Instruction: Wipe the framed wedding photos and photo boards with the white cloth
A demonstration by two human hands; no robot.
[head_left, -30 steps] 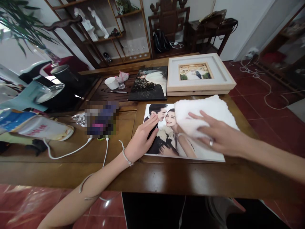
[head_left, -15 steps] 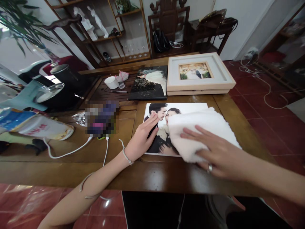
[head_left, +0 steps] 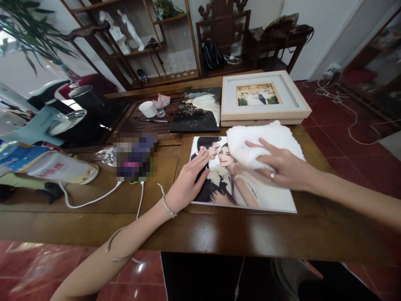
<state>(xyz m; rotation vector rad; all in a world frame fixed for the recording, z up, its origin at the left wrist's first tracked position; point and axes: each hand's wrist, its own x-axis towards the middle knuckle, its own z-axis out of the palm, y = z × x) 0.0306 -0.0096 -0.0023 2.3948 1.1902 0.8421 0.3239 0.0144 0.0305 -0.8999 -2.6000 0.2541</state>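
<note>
A large photo print point(head_left: 247, 190) of a couple lies flat on the wooden table point(head_left: 219, 234) before me. My left hand point(head_left: 188, 179) rests on the print's left edge, fingers stretched out and holding nothing. Over the print's upper right part, my right hand point(head_left: 278, 163) grips a white fluffy cloth point(head_left: 269, 138) and presses it against the surface. The cloth covers that corner and spreads past the print's right edge. Behind the print stands a pale wooden frame point(head_left: 300, 110) with a small picture in it. Left of that lies a dark photo panel point(head_left: 184, 119).
A white cup point(head_left: 148, 109) and a pink-white plastic bag point(head_left: 163, 100) stand at the back left. White cables point(head_left: 94, 202) run over the table's left side, near a white-and-blue packet point(head_left: 53, 167). A black canister point(head_left: 86, 98) stands farther left.
My right hand has moved the cloth away from me, up across the print, uncovering its lower right part. My left hand has stayed in place.
</note>
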